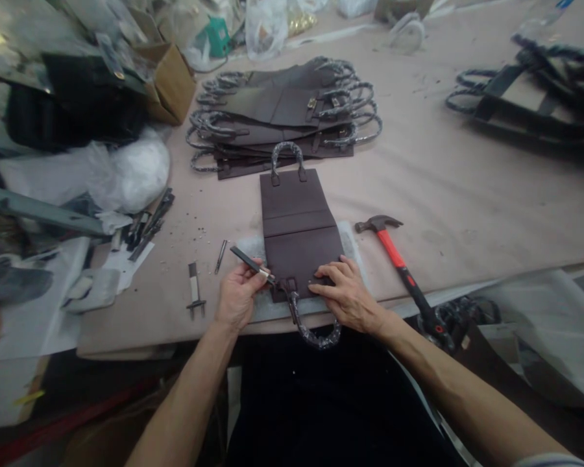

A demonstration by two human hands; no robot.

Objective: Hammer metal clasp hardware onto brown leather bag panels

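Note:
A dark brown leather panel lies on a pale board at the table's front edge. It has a wrapped handle at its far end and another wrapped handle at its near end. My left hand pinches a slim dark tool with a light band, its lower end by the near handle's tab. Across the panel's near right part rests my right hand, fingers spread on the leather. Between them is the tab of the near handle.
A red and black hammer lies to the right. On the left are a pronged tool and a small metal rod. Stacked panels with handles lie behind; more dark pieces are at the far right, and a cardboard box stands back left.

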